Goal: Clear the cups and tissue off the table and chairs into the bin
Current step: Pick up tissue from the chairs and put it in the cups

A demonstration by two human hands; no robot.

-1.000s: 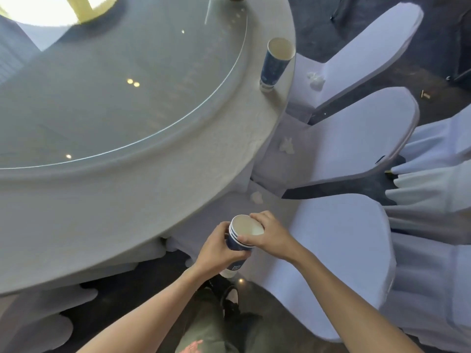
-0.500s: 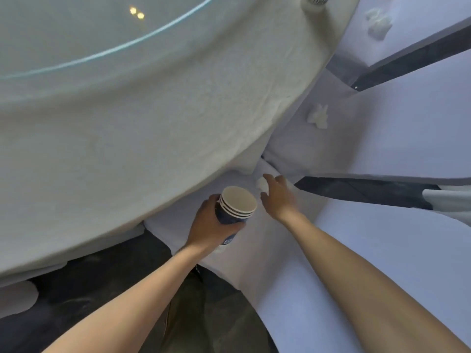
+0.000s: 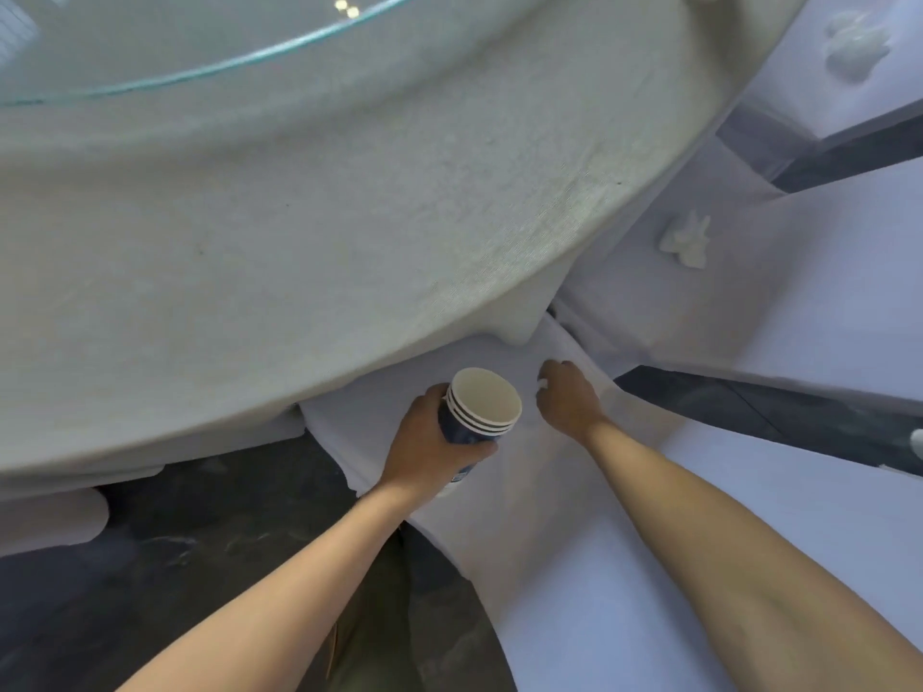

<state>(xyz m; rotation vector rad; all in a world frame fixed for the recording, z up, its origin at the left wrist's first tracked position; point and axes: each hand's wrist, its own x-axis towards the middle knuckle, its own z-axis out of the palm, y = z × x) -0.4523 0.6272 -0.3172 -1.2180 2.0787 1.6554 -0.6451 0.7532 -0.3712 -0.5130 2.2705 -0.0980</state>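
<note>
left hand (image 3: 424, 444) gripping stacked cups (image 3: 479, 409), right hand (image 3: 567, 399) curled on chair seat (image 3: 574, 491)

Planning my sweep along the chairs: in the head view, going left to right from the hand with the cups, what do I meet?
Left hand → stack of paper cups → right hand → crumpled tissue on the next chair → farther tissue.
</note>
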